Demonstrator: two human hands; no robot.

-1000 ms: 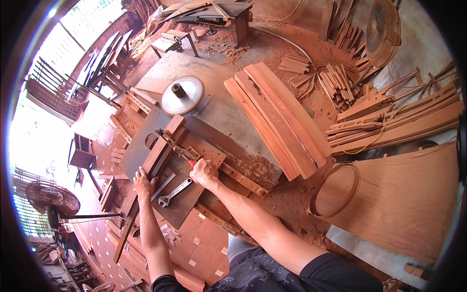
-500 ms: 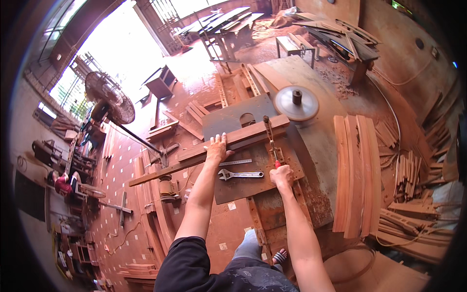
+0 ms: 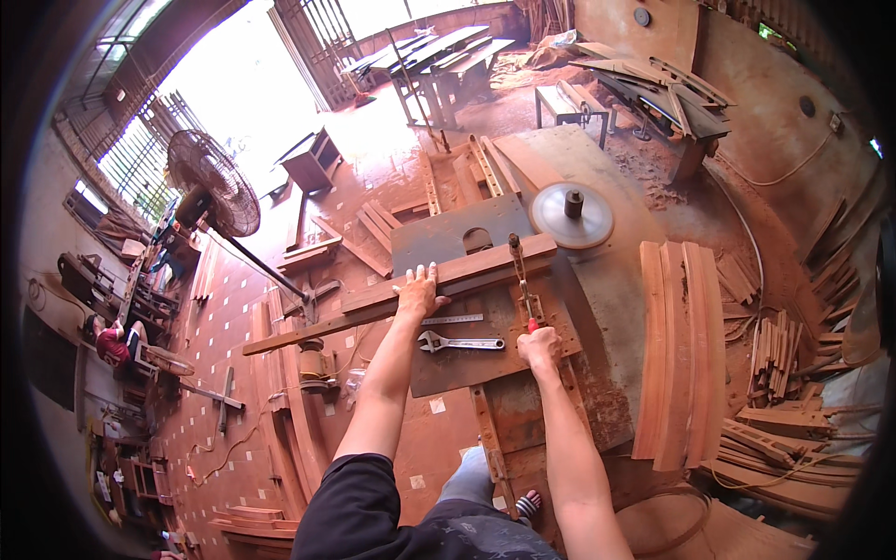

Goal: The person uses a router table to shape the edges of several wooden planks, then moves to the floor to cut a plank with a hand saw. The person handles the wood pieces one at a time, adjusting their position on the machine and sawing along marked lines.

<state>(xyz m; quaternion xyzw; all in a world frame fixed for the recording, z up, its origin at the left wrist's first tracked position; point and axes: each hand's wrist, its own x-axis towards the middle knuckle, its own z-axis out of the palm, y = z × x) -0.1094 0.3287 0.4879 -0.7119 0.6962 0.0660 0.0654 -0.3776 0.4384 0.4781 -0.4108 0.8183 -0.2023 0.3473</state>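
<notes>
My left hand (image 3: 418, 297) lies on a reddish wooden board (image 3: 485, 263) with its fingers spread, pressing down near the board's middle. Under that board runs a longer, thin wooden strip (image 3: 289, 342), sticking out to the left. My right hand (image 3: 539, 347) is wrapped round the red handle of a metal toggle clamp (image 3: 523, 280). The clamp's upright arm reaches over the board's right end. Between my hands, an adjustable wrench (image 3: 461, 343) and a steel ruler (image 3: 454, 319) lie on the dark base plate (image 3: 439, 375).
Just beyond the board's right end, a round saw blade (image 3: 556, 224) lies level on a spindle above the machine table. Curved wooden pieces (image 3: 679, 355) are stacked at the right. A standing fan (image 3: 213, 182) is at the left. Another person (image 3: 114, 342) sits far left.
The whole view has shifted slightly. Both hands keep their places on the board and the clamp handle.
</notes>
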